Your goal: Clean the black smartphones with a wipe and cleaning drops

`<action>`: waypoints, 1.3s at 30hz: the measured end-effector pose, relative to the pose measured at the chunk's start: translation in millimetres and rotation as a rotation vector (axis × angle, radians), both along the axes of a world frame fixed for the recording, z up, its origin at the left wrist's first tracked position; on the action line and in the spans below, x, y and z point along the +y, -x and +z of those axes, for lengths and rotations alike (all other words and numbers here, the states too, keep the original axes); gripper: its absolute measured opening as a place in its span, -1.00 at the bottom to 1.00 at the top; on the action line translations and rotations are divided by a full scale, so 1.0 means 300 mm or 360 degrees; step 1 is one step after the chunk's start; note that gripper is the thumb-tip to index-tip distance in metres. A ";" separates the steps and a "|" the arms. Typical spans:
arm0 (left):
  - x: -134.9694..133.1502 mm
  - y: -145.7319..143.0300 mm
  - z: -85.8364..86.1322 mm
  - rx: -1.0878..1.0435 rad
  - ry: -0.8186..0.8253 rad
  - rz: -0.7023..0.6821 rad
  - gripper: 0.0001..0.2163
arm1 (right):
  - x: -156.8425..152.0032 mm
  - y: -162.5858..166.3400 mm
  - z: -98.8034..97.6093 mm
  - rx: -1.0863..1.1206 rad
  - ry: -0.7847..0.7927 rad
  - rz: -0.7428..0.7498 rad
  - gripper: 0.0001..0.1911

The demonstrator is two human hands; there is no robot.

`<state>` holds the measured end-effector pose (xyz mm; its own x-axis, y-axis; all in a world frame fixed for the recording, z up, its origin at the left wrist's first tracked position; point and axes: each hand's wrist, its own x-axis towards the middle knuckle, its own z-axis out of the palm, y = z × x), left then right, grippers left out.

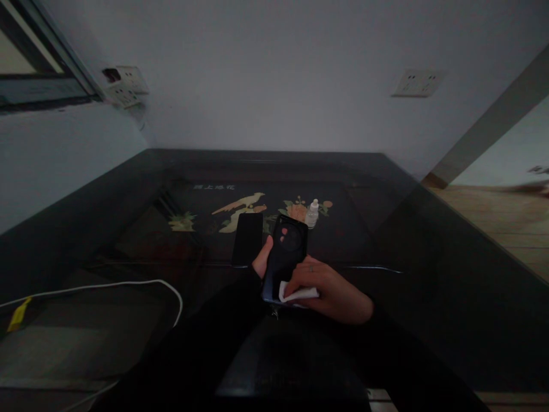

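Note:
A dark phone case (285,252) is tilted up over the table's near part, with reddish patches showing through openings near its top. My left hand (262,258) grips it by the left edge, thumb along the side and the other fingers mostly hidden behind. A folded white cloth (300,293) is pinched in my right hand (332,290), pressed against the lower part of the case. On that hand a finger carries a ring. Left of the case, a black phone (247,239) lies flat. Beyond the case stands a small clear dropper bottle (313,214) with a white cap.
The dark glossy table (369,240) has a mat with a bird-and-flower picture (244,203) and meets the wall at the back. A white cable (128,282) with a yellow tag (19,315) runs at the left. Wall sockets (419,83) are above the table.

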<state>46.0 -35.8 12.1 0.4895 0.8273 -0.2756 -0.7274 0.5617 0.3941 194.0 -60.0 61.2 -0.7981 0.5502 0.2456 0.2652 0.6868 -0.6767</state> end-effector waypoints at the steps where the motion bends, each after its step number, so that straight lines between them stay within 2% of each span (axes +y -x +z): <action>1: -0.001 -0.001 0.003 -0.0006 0.0016 0.0008 -0.45 | -0.001 0.005 -0.002 0.0028 -0.0014 -0.0015 -0.91; 7: -0.005 0.004 -0.009 -0.0010 -0.0062 -0.0157 -0.42 | -0.011 0.040 -0.024 0.0106 -0.0099 0.0023 -0.88; 12: 0.002 0.007 -0.024 -0.0061 -0.0098 0.0061 -0.52 | 0.001 0.009 -0.012 0.0051 -0.0100 -0.0048 -0.89; 15: 0.001 0.012 -0.021 0.0010 -0.0121 -0.0106 -0.42 | -0.007 0.023 -0.009 0.0159 -0.0087 -0.0026 -0.89; 17: -0.002 0.015 -0.013 0.0095 -0.0080 -0.0180 -0.38 | -0.014 0.034 -0.012 0.0247 -0.0079 -0.0109 -0.91; 18: -0.004 0.016 -0.009 0.0134 -0.0046 -0.0163 -0.39 | -0.016 0.036 -0.014 0.0297 -0.0068 -0.0251 -0.92; 21: -0.013 0.014 0.003 0.0269 -0.0037 0.0056 -0.47 | -0.005 0.025 -0.024 0.0391 -0.0022 -0.0906 -0.93; 23: -0.018 0.011 0.006 0.0384 -0.0153 0.0227 -0.43 | 0.006 0.015 -0.036 0.0322 -0.0017 -0.1162 -0.91; 27: -0.020 0.002 0.001 0.0588 -0.0350 0.0509 -0.25 | 0.005 0.024 -0.064 0.0005 -0.0076 -0.1096 -0.93; 30: -0.018 -0.001 -0.010 0.0655 -0.0392 0.0611 -0.20 | -0.011 0.041 -0.078 -0.0155 -0.0073 -0.1063 -0.95; 35: -0.026 -0.021 -0.033 0.0663 -0.0529 0.0644 -0.28 | 0.008 0.058 -0.088 -0.0311 -0.0151 -0.1099 -0.98; 39: -0.042 -0.043 -0.029 0.0576 -0.0609 0.0719 -0.37 | 0.039 0.063 -0.088 -0.0372 -0.0270 -0.1171 -0.95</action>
<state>59.0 -48.4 3.3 0.0064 1.0000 -0.0050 -0.6425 0.0079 0.7663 175.0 -48.3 35.0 -0.2849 0.9269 0.2445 0.8139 0.3686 -0.4491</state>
